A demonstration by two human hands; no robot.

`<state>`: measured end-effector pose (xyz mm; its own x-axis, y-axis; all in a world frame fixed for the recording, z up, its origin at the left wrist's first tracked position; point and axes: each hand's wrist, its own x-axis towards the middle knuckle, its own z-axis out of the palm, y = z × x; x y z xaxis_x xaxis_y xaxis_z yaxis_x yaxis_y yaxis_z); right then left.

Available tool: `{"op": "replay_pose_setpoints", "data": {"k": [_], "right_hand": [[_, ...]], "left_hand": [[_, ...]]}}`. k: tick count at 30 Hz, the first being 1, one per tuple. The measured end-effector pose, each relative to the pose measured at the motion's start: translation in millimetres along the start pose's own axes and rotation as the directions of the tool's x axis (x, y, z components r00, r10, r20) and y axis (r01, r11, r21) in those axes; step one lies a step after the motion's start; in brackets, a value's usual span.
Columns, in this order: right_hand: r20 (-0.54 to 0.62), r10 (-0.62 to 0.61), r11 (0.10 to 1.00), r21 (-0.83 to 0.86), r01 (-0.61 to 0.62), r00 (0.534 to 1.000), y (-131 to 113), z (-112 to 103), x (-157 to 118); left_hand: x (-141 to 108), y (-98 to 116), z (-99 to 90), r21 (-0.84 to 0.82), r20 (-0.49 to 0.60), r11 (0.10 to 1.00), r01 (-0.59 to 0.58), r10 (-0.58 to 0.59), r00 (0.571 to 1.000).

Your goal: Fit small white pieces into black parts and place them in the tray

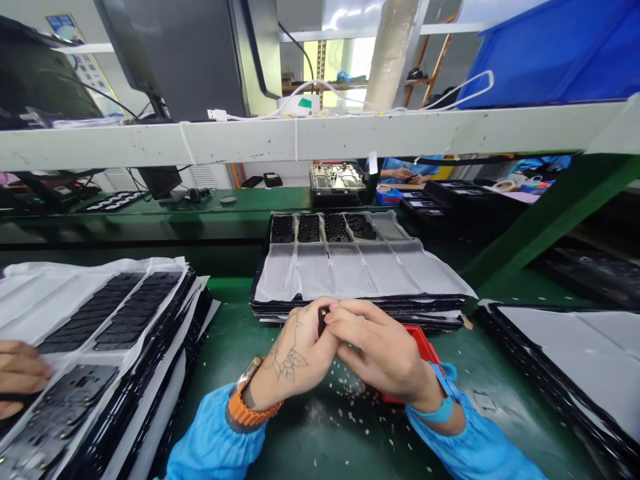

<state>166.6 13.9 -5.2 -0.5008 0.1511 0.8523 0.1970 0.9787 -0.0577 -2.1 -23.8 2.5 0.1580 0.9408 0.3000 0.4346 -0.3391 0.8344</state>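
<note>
Centrally, above the surface's near edge [367, 437], the left hand [300, 347] and right hand [383, 347] pinch a small black part [323, 319] between their closed fingers, near the tray stack [345, 273].

at lower centre, the left hand [300, 350] and right hand [380, 343] meet around a small dark part [323, 319]; a red tray [423, 347] sits partly behind the right hand, trays with white liners [345, 270] above.

Your green table [320, 433] has little pale bits [350, 417] all over it. A red tray [423, 343] sits on it, just beside the middle pile of trays [340, 270]. More piles [135, 373] sit on your left and right.
</note>
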Motion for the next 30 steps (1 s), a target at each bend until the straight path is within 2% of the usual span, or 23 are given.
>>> {"op": "replay_pose_setpoints", "data": {"k": [6,13,19,30], "right_hand": [[-0.031,0.019,0.999,0.038,-0.018,0.999,4.0,-9.3,4.7],[0.0,-0.035,0.999,0.008,0.035,0.999,4.2,-5.2,1.4],[0.026,-0.005,1.0,0.027,0.004,1.0,1.5,-0.8,-1.7],[0.012,0.062,0.997,0.049,-0.063,0.998,-0.3,1.4,-2.6]], "left_hand": [[5.9,6.0,-4.4,-0.059,0.008,0.996,-0.061,0.061,0.998],[3.0,0.8,-0.7,-0.064,0.002,0.996,-0.065,0.065,0.998],[2.3,-0.2,-2.0,-0.02,-0.002,1.0,0.001,-0.001,1.0],[3.1,2.5,0.0,-0.062,-0.033,0.998,0.03,-0.032,0.999]]}}
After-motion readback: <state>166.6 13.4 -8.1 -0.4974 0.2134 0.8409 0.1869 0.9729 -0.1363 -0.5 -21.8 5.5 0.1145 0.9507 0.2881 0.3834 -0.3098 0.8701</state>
